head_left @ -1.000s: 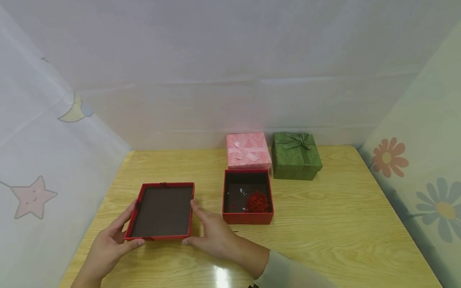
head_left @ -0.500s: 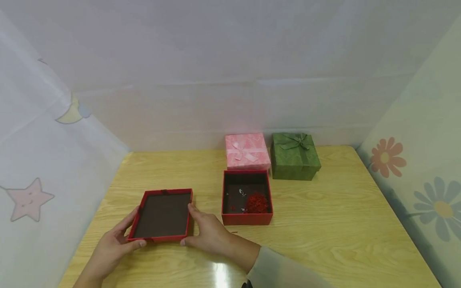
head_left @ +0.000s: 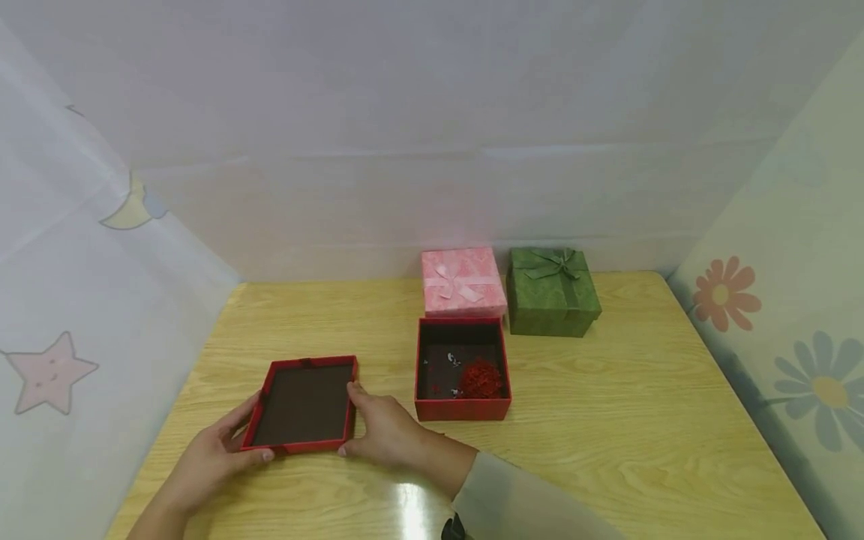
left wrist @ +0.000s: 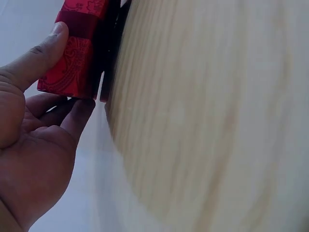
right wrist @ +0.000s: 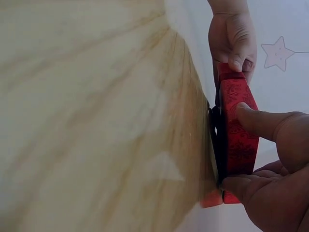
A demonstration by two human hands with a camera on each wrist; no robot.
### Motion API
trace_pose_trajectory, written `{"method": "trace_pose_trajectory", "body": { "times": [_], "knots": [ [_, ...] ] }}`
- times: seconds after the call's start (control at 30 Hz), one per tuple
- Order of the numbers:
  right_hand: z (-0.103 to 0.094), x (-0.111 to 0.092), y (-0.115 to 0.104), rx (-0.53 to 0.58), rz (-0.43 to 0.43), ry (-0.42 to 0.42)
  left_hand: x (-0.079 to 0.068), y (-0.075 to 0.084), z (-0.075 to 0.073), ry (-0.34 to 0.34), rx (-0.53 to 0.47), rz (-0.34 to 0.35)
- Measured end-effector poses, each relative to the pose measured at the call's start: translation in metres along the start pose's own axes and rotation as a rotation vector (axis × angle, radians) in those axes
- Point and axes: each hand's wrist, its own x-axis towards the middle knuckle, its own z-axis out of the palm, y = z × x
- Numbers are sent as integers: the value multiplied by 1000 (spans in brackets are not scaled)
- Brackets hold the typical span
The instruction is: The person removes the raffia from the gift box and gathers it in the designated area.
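A shallow red box lid lies hollow side up at the left of the table, showing its dark inner face. My left hand grips its near left corner, thumb along the front and fingers at the side. At the near right corner my right hand holds it the same way. Both wrist views show the lid's patterned red side with a ribbon band, close to the table. To the right of my right hand stands an open red box. Inside it lie a clump of red paper shreds and small white bits.
Behind the open box stand a pink gift box with a bow and a green gift box. The wooden table is bordered by a white cloth backdrop behind and on both sides.
Both hands have lowered the lid toward the table and tilted it flatter. They keep their hold on its corners. The boxes stay in place.
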Motion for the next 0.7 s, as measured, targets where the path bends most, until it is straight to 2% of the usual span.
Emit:
{"method": "trace_pose_trajectory", "body": {
  "times": [0.27, 0.7],
  "knots": [
    [3, 13, -6, -12, -2, -1, 5, 1, -11, -22, 44, 5],
    [7, 39, -19, -132, 38, -7, 14, 1, -29, -30, 185, -55]
  ]
}}
